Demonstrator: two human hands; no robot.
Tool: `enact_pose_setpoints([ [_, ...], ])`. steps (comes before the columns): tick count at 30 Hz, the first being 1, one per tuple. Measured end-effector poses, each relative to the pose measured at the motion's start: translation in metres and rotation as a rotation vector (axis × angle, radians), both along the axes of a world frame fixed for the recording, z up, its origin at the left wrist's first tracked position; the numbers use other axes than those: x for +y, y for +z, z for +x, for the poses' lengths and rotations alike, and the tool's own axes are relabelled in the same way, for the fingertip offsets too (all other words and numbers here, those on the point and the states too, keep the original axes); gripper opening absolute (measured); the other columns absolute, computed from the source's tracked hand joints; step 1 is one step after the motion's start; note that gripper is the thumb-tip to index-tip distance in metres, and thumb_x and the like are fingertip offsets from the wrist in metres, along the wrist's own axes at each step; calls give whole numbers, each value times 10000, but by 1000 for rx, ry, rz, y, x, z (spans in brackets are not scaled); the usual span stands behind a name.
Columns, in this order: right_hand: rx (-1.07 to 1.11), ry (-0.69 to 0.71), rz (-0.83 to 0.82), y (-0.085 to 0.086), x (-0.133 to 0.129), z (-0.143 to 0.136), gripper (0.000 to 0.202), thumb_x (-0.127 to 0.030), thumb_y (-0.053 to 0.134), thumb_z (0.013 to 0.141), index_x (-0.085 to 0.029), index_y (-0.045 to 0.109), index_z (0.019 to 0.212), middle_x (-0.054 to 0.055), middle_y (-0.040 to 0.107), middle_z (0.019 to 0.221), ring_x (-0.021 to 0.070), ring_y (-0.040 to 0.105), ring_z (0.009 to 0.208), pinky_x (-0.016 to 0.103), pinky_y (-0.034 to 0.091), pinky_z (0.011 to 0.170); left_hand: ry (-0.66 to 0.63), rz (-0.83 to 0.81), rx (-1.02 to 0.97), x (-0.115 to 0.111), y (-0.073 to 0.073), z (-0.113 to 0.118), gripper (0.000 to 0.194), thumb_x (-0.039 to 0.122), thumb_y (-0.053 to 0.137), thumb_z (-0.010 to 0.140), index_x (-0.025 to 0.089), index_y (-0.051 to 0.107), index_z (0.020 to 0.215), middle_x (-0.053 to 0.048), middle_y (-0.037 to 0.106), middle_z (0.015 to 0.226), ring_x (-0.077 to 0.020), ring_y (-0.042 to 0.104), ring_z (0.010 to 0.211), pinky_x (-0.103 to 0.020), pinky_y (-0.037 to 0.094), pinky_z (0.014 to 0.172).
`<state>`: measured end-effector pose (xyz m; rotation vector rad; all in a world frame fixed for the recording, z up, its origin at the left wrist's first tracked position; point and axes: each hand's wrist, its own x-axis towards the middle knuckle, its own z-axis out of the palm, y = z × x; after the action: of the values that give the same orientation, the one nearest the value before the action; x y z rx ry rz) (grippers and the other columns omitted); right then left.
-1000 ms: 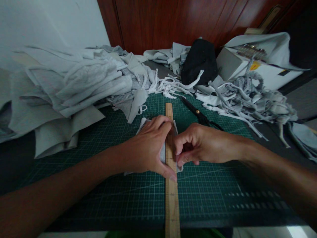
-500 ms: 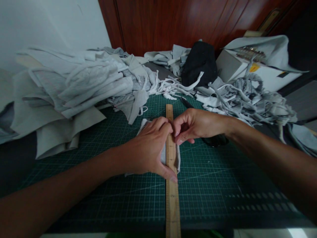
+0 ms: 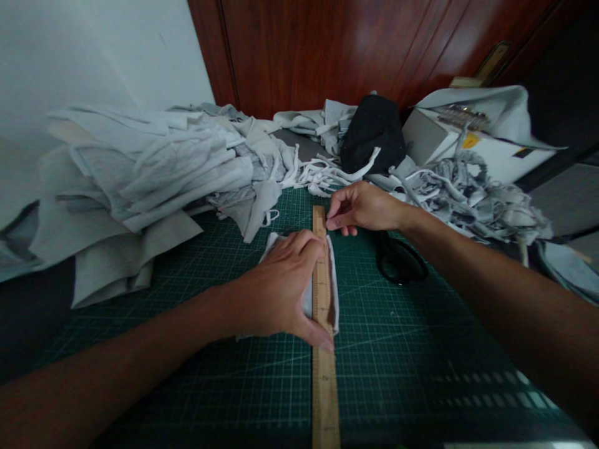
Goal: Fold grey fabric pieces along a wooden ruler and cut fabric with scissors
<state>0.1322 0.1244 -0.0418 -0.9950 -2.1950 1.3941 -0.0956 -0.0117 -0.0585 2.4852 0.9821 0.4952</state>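
A wooden ruler [image 3: 322, 374] runs lengthwise over a small piece of grey fabric [image 3: 333, 293] on the green cutting mat [image 3: 210, 386]. Across the ruler lies my left hand [image 3: 283, 284], fingers bent at its upper part and thumb lower down, gripping it against the fabric. My right hand [image 3: 358, 209] is closed in a pinch beside the ruler's far end, just past the fabric's upper edge; whatever is between its fingertips is too small to make out. Black-handled scissors [image 3: 402, 262] rest on the mat beneath my right forearm, their blades mostly hidden.
Grey fabric pieces [image 3: 173, 162] are heaped at the left and back. White fabric strips [image 3: 322, 174] lie beside a black cloth bundle [image 3: 374, 134]. Tangled grey scraps [image 3: 486, 193] and a white box [image 3: 486, 146] stand at the right, before a wooden door [image 3: 299, 56].
My right hand has moved away from me along the ruler, from the fabric's middle to the ruler's far end, uncovering the scissors' handles. My left hand stays on the ruler.
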Motion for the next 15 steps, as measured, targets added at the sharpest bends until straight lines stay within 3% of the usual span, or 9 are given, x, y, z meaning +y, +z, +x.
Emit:
enact_pose_setpoints([
  [3,21,-194,79,1,6,5,297,-280,931,702,-193,651,744,-11,697,562,136,636,473,236,491,434,13,-12,-8,-2,0,0,977,660,934,552,184,516,1297,-167,532,1396,-397,502,1341,-569,418,1168],
  [6,-165,-311,182,16,-4,15,254,-221,831,813,-184,680,1014,14,761,700,162,676,533,267,506,476,15,-26,-38,-2,2,0,958,629,948,571,204,527,1319,-144,529,1429,-373,513,1361,-535,443,1167],
  [8,-399,-366,402,27,-22,26,233,-220,736,891,-173,676,1112,30,769,758,182,693,576,301,512,536,42,-26,-67,1,6,-3,827,570,913,687,224,535,1336,-124,522,1465,-334,522,1380,-494,455,1172],
  [10,-639,-356,667,35,-45,39,140,-257,730,902,-178,708,1015,59,772,829,227,727,709,339,518,638,130,43,-87,6,11,-10,620,455,805,844,223,538,1353,-121,535,1473,-304,533,1386,-476,442,1189],
  [12,-837,-300,684,35,-69,51,118,-313,722,916,-196,712,931,71,759,817,260,735,750,353,500,640,263,167,-62,14,16,-19,482,355,686,911,182,552,1340,-150,572,1431,-311,549,1369,-495,420,1198],
  [15,-983,-263,544,29,-98,59,216,-339,683,950,-173,696,1088,113,779,896,284,758,797,359,513,644,408,169,92,25,23,-33,498,396,679,859,136,596,1276,-195,641,1297,-368,620,1241,-532,478,1096],
])
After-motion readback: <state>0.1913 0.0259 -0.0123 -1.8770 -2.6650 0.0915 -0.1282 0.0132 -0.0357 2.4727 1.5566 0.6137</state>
